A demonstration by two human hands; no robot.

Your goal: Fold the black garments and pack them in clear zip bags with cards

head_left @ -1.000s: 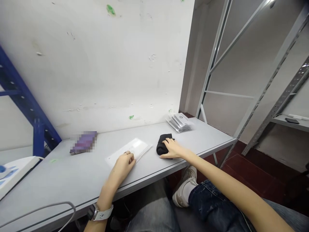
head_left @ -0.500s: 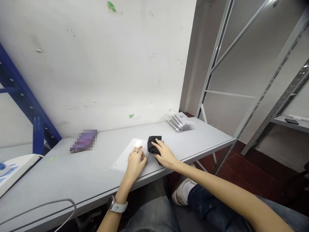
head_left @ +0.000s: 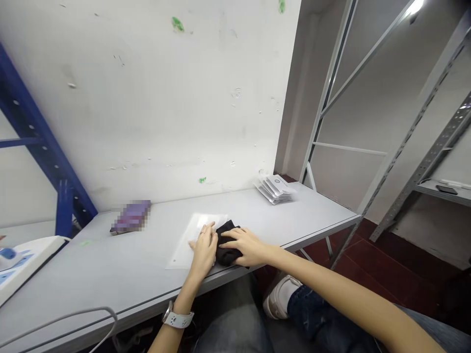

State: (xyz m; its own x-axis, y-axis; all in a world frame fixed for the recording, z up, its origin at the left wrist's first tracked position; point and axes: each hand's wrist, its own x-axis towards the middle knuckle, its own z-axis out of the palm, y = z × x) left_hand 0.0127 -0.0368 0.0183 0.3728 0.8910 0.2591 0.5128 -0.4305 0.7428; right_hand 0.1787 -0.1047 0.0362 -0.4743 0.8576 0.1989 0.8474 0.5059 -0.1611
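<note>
A folded bundle of black cloth [head_left: 222, 254] lies near the table's front edge. My right hand [head_left: 250, 246] rests over it from the right, its fingers bent onto the fabric and holding it. A flat, translucent plastic bag [head_left: 180, 254] is spread on the table just left of the cloth. On that bag lies my left hand [head_left: 204, 249], fingers stretched out and thumb apart; its right side meets the cloth's left edge. Both hands cover parts of the bag and the cloth.
A stack of white packets [head_left: 275, 190] sits at the table's back right. Toward the back left lies a purple, blurred-out item [head_left: 133, 215]. A white power strip [head_left: 27, 260] and a grey cable [head_left: 84, 310] are at the left. The white wall [head_left: 176, 113] bounds the table [head_left: 121, 274] behind.
The black cloth has moved left and nearer under my right hand, and its shape is more bunched. My left hand's fingers have straightened on the bag. The camera view has shifted slightly.
</note>
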